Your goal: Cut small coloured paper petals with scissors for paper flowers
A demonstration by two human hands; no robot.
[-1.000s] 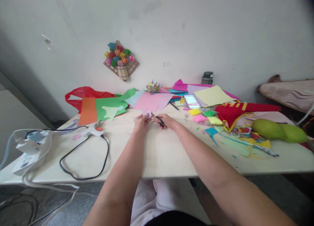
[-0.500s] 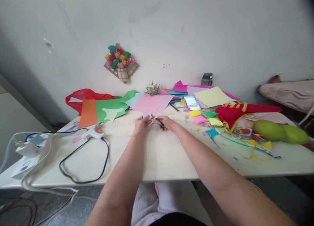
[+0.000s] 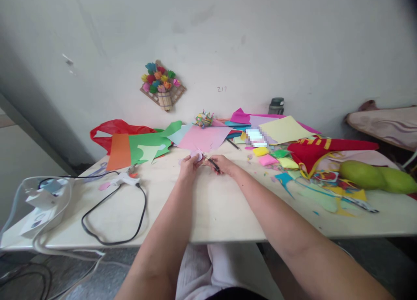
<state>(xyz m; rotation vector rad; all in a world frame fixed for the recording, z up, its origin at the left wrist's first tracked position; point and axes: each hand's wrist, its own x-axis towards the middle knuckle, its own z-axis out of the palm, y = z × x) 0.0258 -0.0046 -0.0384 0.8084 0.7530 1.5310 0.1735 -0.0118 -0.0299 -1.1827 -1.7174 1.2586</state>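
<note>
My left hand [image 3: 187,166] pinches a small pale pink paper piece [image 3: 196,155] just above the table. My right hand [image 3: 224,165] is closed round a pair of black-handled scissors [image 3: 211,161], whose blades point left into the paper piece. Both hands meet near the middle of the pale wooden table [image 3: 208,204], in front of a large pink sheet [image 3: 203,137].
Coloured paper sheets [image 3: 143,144] and scraps [image 3: 276,154] lie along the table's far side. A glue gun [image 3: 125,177] with a black cord [image 3: 110,213] sits at the left beside a white plastic bag [image 3: 35,200]. Two green fruits [image 3: 374,177] and red fabric [image 3: 312,150] lie at the right.
The view has shifted slightly, so everything sits a little lower in the frame. Both hands stay together on the paper piece and scissors, with barely any movement.
</note>
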